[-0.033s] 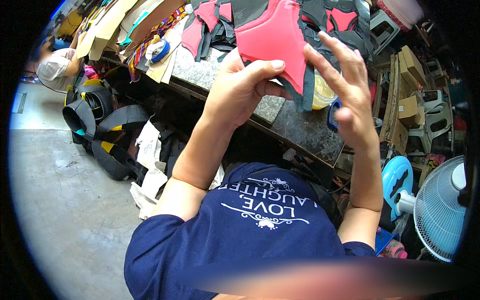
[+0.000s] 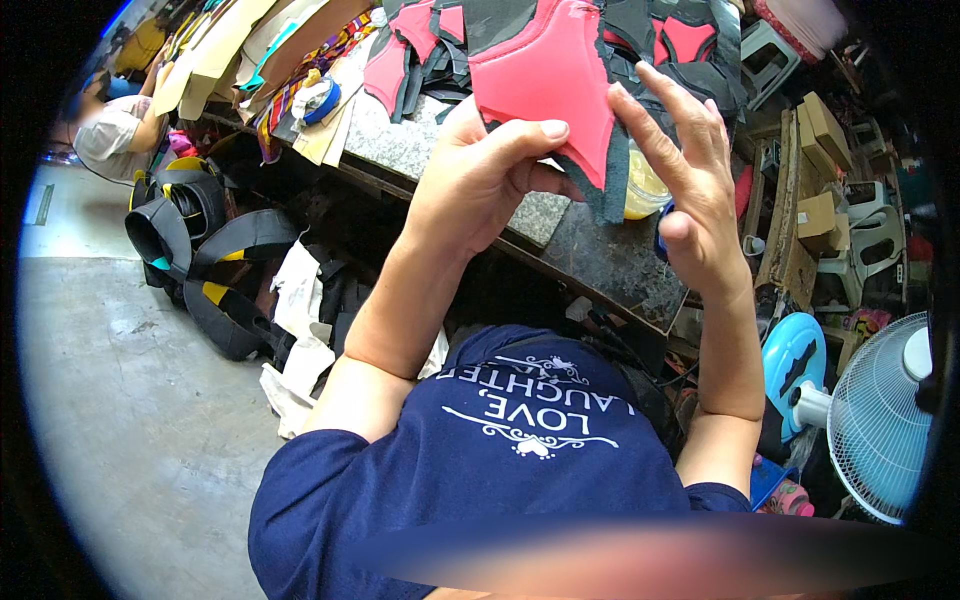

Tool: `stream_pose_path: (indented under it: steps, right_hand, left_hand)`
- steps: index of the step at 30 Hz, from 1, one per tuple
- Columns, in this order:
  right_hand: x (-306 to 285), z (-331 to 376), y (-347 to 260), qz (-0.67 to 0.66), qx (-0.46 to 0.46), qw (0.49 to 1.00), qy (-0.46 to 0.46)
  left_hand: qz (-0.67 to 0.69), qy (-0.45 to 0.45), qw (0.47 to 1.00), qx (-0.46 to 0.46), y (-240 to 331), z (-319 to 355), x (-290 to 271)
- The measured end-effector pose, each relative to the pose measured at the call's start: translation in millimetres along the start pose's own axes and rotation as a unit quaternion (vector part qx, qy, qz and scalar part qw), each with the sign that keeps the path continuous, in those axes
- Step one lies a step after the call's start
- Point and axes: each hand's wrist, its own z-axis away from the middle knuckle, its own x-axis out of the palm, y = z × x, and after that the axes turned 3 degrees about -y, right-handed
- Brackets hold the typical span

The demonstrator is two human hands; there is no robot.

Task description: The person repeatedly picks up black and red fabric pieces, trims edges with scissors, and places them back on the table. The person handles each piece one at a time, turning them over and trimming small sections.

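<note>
My left hand [image 2: 490,165] grips a pink-red and black stitched panel [image 2: 550,90], which looks like a shoe upper piece. The thumb lies on its pink-red face, and the other fingers are partly hidden behind it. Dark fabric shows along the panel's right edge and lower tip. My right hand [image 2: 690,175] is open beside that edge, fingers stretched out and apart. Its index fingertip is at the edge; I cannot tell whether it touches. Behind the panel, close to my right hand, stands a clear tub of yellowish stuff [image 2: 645,190], partly covered.
Similar pink-red and black pieces [image 2: 690,38] lie on the worktable [image 2: 620,270]. A tape roll [image 2: 318,101] and cardboard sheets [image 2: 222,58] are at the left. Black straps [image 2: 240,240] hang below. At right are a fan [image 2: 880,410] and cardboard boxes [image 2: 822,220]. Another person [image 2: 118,135] sits far left.
My right hand has shifted very slightly, with its thumb a little closer to the panel. The left hand and the panel have barely moved.
</note>
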Motion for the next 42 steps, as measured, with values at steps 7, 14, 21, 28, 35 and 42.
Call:
stream_pose_path:
  steps: [7, 14, 21, 28, 35, 42]
  right_hand:
    - [17.3, -0.4, 10.8, -0.125, 0.025, 0.990, 0.062]
    - [11.4, 7.4, -1.1, -0.118, -0.083, 0.990, -0.006]
    - [3.3, 5.3, 10.6, 0.116, -0.038, 0.992, 0.019]
    - [8.7, 21.7, -11.8, 0.091, -0.135, 0.987, -0.014]
    - [6.0, 7.3, 3.6, 0.040, -0.144, 0.989, 0.018]
    - [29.2, -9.7, 41.4, 0.117, -0.056, 0.986, 0.107]
  left_hand:
    - [0.016, -0.015, 0.999, -0.024, 4.8, 0.5, 0.5]
    - [-0.004, 0.039, 0.999, -0.008, 2.2, -10.0, -5.2]
    - [-0.018, 0.001, 1.000, 0.008, -5.1, -8.6, 0.2]
    - [-0.013, 0.035, 0.999, -0.002, -2.2, -11.5, -11.5]
    - [-0.003, 0.029, 0.999, -0.033, -2.2, -2.7, 1.3]
    - [-0.056, 0.067, 0.996, -0.017, 3.5, 8.7, 5.5]
